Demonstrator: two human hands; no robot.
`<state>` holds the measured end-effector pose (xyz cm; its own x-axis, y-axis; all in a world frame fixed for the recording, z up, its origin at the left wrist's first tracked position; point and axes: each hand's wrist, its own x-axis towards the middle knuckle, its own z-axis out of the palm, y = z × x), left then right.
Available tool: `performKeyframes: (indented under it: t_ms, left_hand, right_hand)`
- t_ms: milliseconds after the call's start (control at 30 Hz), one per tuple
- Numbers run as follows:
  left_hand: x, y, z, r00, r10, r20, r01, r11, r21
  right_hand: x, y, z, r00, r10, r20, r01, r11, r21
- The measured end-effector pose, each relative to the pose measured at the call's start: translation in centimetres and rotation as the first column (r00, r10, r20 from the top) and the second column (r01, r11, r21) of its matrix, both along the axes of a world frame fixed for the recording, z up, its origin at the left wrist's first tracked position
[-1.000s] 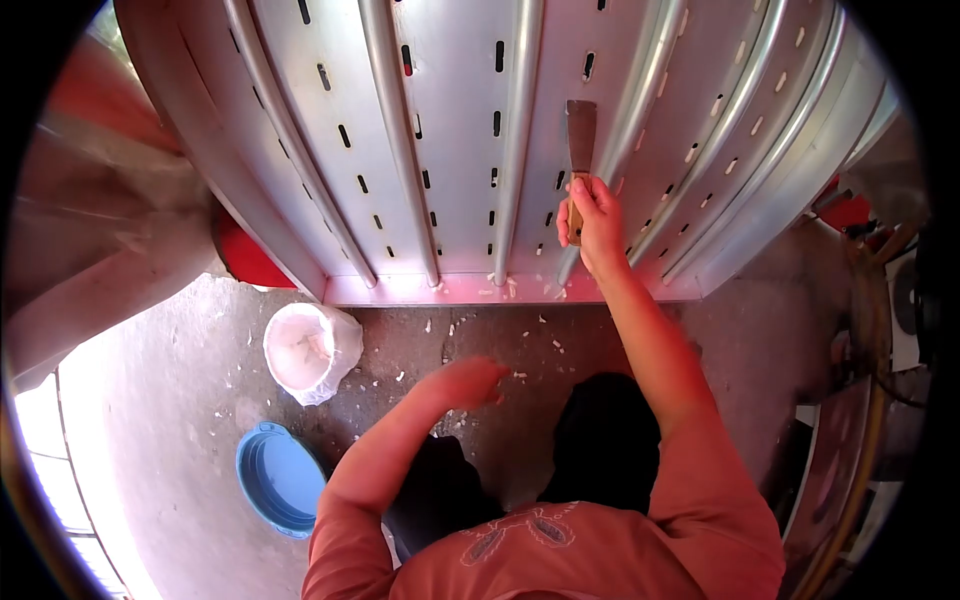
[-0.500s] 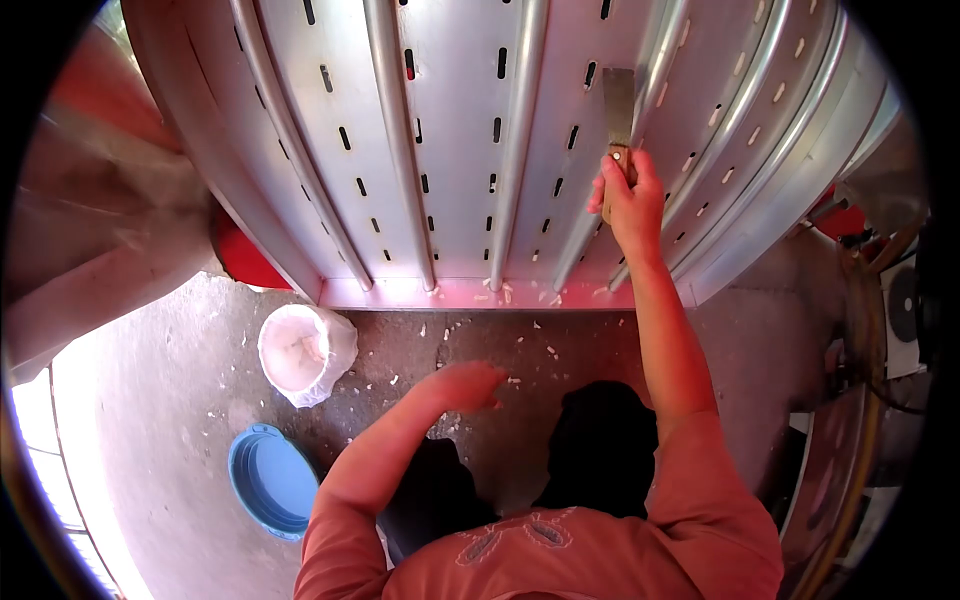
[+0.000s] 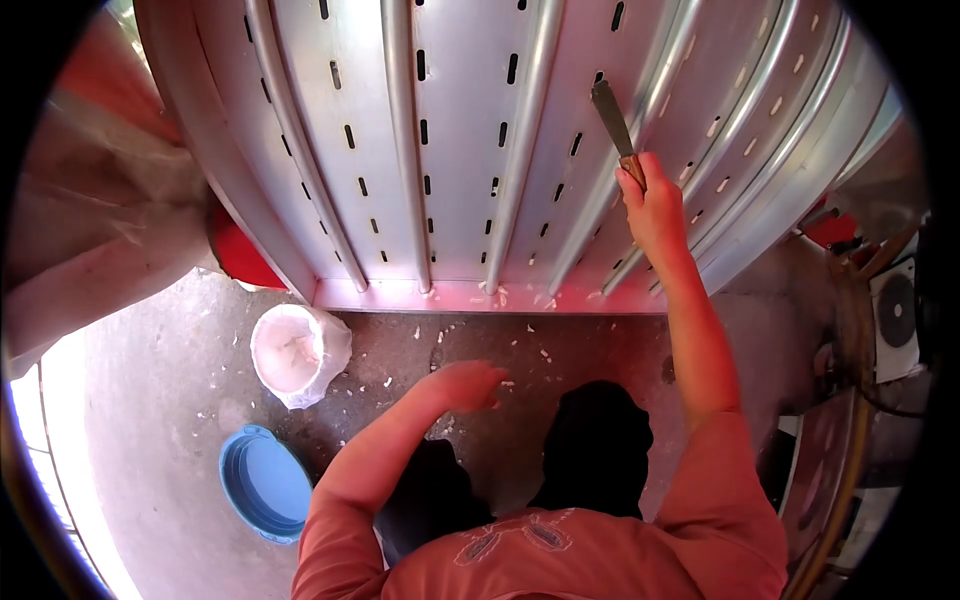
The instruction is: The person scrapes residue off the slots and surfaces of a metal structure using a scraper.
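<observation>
My right hand (image 3: 652,205) is wrapped round the wooden handle of a scraper (image 3: 614,118), whose dark metal blade points up and left. The blade's tip is beside a slot in the curved metal panel (image 3: 465,130), which has raised round ribs and rows of slots. Some slots on the right show pale filling. Below the panel, my left hand (image 3: 472,386) hangs over the floor near my knees; its fingers are blurred and too unclear to read.
On the floor at the left stand a white bin with a plastic liner (image 3: 300,355) and a blue basin (image 3: 266,484). Pale scraps lie on the concrete and the panel's lower ledge (image 3: 400,295). Brownish sheeting (image 3: 110,220) hangs at the left.
My right hand has moved right with the scraper, and the blade has turned to tilt left. The bin and basin appear slightly farther left. My left hand has barely moved.
</observation>
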<state>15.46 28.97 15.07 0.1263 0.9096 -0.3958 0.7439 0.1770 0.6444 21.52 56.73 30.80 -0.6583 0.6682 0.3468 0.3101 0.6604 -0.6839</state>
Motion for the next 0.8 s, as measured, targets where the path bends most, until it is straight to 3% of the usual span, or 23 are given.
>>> performKeyframes:
  t_ms: [67, 133, 233, 267, 300, 333, 367, 467, 500, 600, 733, 800]
  left_hand:
    - [0.0, -0.3, -0.7, 1.000, 0.006, -0.004, -0.005, 0.999, 0.052]
    - [0.2, -0.3, -1.0, 1.000, -0.005, 0.005, 0.005, 0.999, 0.041]
    - [0.2, -0.1, -0.4, 1.000, -0.021, 0.012, 0.021, 1.000, -0.015]
    - [0.3, 0.1, -0.2, 1.000, -0.026, 0.015, 0.026, 0.999, -0.038]
    - [0.3, 0.2, -0.2, 0.999, -0.027, 0.017, 0.028, 0.999, -0.031]
    - [0.4, 0.3, -0.4, 0.999, -0.030, 0.019, 0.030, 0.999, -0.025]
    - [0.5, 0.3, -0.5, 0.999, -0.033, 0.019, 0.033, 0.999, -0.020]
    - [0.4, 0.4, -0.4, 1.000, -0.024, 0.014, 0.024, 0.999, -0.025]
    - [0.4, 0.3, -0.3, 1.000, -0.020, 0.011, 0.020, 1.000, -0.018]
    - [0.5, 0.0, -0.3, 1.000, -0.001, 0.003, 0.001, 0.999, -0.041]
    - [0.4, 0.1, 0.2, 1.000, -0.008, -0.012, 0.007, 0.997, -0.074]
    - [0.2, 0.2, 0.2, 1.000, -0.005, -0.017, 0.004, 0.998, -0.061]
  right_hand:
    - [0.1, 0.4, 0.1, 0.995, 0.087, -0.053, -0.099, 0.951, -0.294]
    - [0.4, 1.3, -0.3, 0.959, 0.201, -0.198, -0.277, 0.806, -0.523]
    - [0.8, 1.7, -0.1, 0.966, 0.208, -0.151, -0.257, 0.802, -0.539]
    - [0.9, 1.5, -0.5, 0.977, 0.184, -0.107, -0.206, 0.943, -0.263]
    - [0.9, 1.1, -1.0, 0.987, 0.147, -0.071, -0.144, 0.989, 0.043]
    - [0.9, 0.6, -1.4, 0.994, 0.098, -0.049, -0.075, 0.935, 0.346]
    - [1.3, 0.2, -1.3, 0.987, 0.160, -0.021, -0.136, 0.894, 0.427]
    - [1.5, -1.8, -1.7, 0.973, 0.128, 0.193, -0.215, 0.813, 0.541]
    - [1.2, -1.5, -2.3, 0.983, 0.184, 0.026, -0.175, 0.867, 0.466]
    - [0.0, 0.2, -2.6, 0.973, -0.028, -0.230, 0.093, 0.957, 0.276]
    - [-0.5, -0.2, -5.4, 0.992, 0.113, 0.049, -0.122, 0.942, 0.311]
    - [-0.5, -0.1, -5.3, 0.990, 0.073, -0.118, -0.037, 0.957, 0.287]
